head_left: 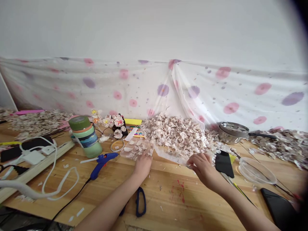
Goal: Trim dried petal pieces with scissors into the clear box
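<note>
Now the right hand pinches a translucent sheet — the left hand reaches pale flakes, its grip unclear.

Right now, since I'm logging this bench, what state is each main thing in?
Left hand: at the petal pile's edge, grip unclear
Right hand: pinching the translucent sheet
Petal pile: loose, heaped
Green jar: standing, lid on
Glue gun: lying down, cord attached
Scissors: partly hidden, open or shut unclear
Black phone: flat, dark
Patterned sheet: hung against the wall, creased
</note>
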A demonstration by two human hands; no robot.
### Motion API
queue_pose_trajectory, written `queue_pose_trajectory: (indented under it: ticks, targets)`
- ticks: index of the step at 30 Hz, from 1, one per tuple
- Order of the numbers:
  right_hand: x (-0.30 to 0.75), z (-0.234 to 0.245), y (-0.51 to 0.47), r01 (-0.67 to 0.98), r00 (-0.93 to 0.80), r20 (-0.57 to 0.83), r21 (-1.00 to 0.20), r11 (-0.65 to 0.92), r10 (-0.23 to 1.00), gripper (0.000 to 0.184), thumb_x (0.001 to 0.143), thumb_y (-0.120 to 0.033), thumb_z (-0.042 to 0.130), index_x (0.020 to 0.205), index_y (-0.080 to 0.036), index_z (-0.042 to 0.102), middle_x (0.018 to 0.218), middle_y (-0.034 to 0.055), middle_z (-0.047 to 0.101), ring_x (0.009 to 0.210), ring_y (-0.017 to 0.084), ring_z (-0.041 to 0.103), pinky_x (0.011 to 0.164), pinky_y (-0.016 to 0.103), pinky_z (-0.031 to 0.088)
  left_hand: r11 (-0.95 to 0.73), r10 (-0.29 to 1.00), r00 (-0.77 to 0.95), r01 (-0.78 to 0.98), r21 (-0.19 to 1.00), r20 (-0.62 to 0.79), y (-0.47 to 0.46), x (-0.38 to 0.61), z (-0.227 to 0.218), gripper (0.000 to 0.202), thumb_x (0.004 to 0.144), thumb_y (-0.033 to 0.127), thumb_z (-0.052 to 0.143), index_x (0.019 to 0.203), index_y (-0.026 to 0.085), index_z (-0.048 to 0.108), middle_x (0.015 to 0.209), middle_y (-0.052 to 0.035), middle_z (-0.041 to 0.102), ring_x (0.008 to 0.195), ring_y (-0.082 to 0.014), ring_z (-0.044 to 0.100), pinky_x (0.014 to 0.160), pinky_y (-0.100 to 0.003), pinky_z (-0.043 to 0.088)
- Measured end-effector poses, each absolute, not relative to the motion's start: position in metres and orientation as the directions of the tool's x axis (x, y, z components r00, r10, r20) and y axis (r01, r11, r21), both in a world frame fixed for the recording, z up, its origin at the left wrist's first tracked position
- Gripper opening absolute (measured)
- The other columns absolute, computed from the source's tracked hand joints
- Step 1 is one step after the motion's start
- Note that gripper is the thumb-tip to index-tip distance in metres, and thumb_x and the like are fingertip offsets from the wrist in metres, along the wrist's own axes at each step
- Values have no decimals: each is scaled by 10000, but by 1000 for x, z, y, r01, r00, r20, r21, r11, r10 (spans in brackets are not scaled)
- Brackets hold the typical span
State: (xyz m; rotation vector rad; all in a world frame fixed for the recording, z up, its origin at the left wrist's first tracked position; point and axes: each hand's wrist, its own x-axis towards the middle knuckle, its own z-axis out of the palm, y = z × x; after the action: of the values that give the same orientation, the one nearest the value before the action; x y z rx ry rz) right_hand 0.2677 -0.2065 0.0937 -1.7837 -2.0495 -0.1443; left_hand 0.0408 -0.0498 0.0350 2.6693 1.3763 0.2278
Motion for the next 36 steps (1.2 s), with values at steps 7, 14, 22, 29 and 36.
queue_pose_trajectory:
  ticks: [7,14,22,29,36]
  targets:
    - [240,60,-242,968,-173,308,-121,219,936,169,900,-84,504,848,-235,560,833,6,642,836,218,529,908,428,325,-617,786,609,760,206,104,-41,34,30,142,918,250,553,942,138,637,1046,-66,637,1075,-220,563,949,-449,437]
    - [225,46,-253,974,-193,166,-88,210,967,176,859,-97,557,749,-233,576,783,-4,641,822,217,536,943,440,313,-686,726,674,691,228,137,-38,27,22,93,888,164,548,933,125,619,1022,-73,618,1036,-229,548,904,-403,429]
    - [210,112,-186,895,-366,177,-202,397,914,226,939,-181,471,774,-211,622,728,20,642,781,176,542,909,390,307,-721,678,726,629,292,111,-30,20,18,223,862,62,445,934,148,638,1022,-88,628,979,-229,559,851,-336,419]
    - [142,122,-34,847,-463,205,-186,499,862,152,921,-189,553,839,-176,680,863,48,716,876,183,608,914,374,336,-730,664,744,619,289,82,-24,25,10,215,894,128,465,1044,111,619,1092,-108,629,1065,-248,549,929,-411,418]
    - [49,73,83,871,-470,49,-136,472,881,221,926,-322,567,1039,-142,626,1058,63,648,948,199,627,862,427,505,-734,660,746,616,287,87,-25,24,11,428,885,80,406,1299,100,513,1308,-155,565,1199,-292,514,1008,-423,413]
